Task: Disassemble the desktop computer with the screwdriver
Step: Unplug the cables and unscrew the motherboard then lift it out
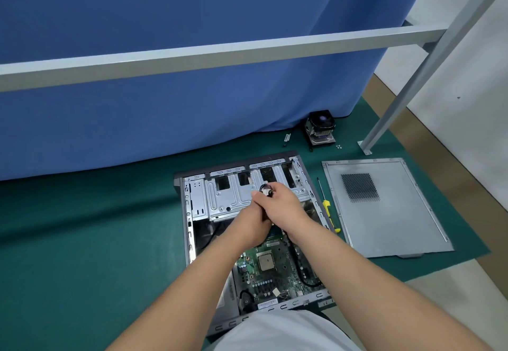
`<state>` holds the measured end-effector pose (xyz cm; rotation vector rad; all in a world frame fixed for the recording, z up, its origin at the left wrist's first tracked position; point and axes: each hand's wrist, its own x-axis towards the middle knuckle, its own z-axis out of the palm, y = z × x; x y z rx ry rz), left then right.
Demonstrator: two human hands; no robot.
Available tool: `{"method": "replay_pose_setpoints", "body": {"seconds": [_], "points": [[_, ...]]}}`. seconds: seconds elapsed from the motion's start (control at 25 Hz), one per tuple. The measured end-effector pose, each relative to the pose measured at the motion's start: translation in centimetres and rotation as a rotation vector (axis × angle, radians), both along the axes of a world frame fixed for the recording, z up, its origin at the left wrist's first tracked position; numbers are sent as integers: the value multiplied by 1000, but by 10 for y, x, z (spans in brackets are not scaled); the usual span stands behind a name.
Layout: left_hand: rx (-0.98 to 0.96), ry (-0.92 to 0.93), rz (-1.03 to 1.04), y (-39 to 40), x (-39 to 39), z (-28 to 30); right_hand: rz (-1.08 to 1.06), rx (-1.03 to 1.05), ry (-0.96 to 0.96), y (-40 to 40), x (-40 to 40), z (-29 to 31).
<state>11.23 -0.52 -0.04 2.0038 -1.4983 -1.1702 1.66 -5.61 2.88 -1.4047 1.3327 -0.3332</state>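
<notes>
Both hands meet above the open desktop computer (pixel 248 240): the right hand (pixel 283 207) and left hand (pixel 254 220) curl together round a black cable bundle with a white connector (pixel 266 190). Beside the case lies the screwdriver (pixel 327 206) (yellow handle, untouched), next to the removed side panel (pixel 384 207). Motherboard (pixel 270 271) labels are too small to read.

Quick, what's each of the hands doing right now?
Left hand: gripping the black cable low down.
Right hand: gripping the same cable near its white plug.
</notes>
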Motion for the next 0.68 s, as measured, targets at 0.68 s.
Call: {"method": "replay_pose_setpoints", "body": {"seconds": [0.68], "points": [[124, 342, 152, 12, -7, 0, -512, 470, -487, -17, -5, -3]]}}
